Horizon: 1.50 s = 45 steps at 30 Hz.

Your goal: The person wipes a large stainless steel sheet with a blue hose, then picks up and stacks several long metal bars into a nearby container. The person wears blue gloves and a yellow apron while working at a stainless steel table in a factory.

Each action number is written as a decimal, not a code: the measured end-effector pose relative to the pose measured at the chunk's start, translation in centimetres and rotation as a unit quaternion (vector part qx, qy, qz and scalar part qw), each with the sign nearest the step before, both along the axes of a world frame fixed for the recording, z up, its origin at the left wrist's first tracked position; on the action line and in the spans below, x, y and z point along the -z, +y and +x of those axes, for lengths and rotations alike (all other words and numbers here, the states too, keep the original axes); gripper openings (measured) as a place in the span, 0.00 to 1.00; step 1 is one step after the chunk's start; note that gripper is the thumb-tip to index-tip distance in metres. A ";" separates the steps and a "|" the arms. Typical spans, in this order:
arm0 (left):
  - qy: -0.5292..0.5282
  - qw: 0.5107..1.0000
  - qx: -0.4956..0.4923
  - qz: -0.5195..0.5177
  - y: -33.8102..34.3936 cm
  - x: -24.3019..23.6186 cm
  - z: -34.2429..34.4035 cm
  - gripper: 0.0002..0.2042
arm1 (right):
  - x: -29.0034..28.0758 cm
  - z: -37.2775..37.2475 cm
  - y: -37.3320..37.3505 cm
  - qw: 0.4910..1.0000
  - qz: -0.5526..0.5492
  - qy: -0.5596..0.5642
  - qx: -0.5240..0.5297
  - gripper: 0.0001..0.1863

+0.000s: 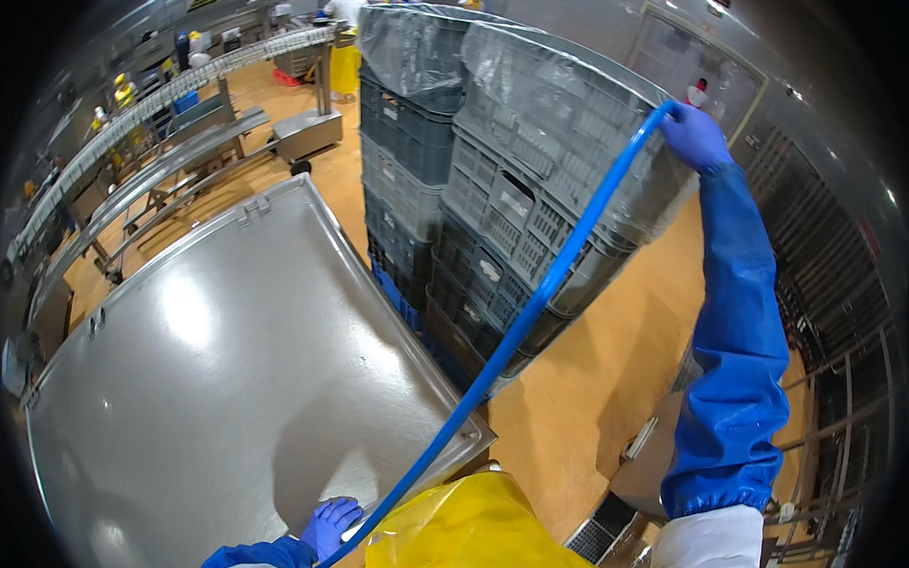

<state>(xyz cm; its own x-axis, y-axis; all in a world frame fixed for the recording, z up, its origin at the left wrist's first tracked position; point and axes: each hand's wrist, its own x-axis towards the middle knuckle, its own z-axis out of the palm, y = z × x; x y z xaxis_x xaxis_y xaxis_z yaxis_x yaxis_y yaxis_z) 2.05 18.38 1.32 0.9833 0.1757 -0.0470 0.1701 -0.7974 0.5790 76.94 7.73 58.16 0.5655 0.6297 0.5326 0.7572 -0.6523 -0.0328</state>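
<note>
My right hand (695, 137), in a purple glove, is raised at the top corner of the grey crate stack, closed on a long blue hose (539, 302). The hose hangs diagonally down past the crates to beside my left hand (331, 528). That gloved hand is low over a large steel surface (202, 335), its fingers curled over something pale that is mostly hidden. The stacked grey crates (518, 176) stand in two columns, their tops covered with clear plastic.
A conveyor with metal rails (180, 104) runs along the left. Several workers in yellow and white (345, 50) are in the background. Orange floor (561, 398) lies right of the crates, with steel equipment (639, 451) and racks (852, 378) along the right.
</note>
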 end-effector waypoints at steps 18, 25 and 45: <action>-0.029 0.999 -0.027 0.017 -0.3 -5.6 -0.9 0.26 | 0.7 -1.0 0.8 1.000 0.009 0.006 -0.009 0.23; -0.029 0.999 -0.031 0.005 -0.5 -5.5 0.1 0.26 | 0.3 -0.1 0.4 1.000 0.000 0.009 0.007 0.22; -0.012 0.998 -0.061 0.025 -2.8 4.9 3.4 0.25 | -0.7 3.8 -1.7 1.000 -0.006 -0.024 -0.009 0.28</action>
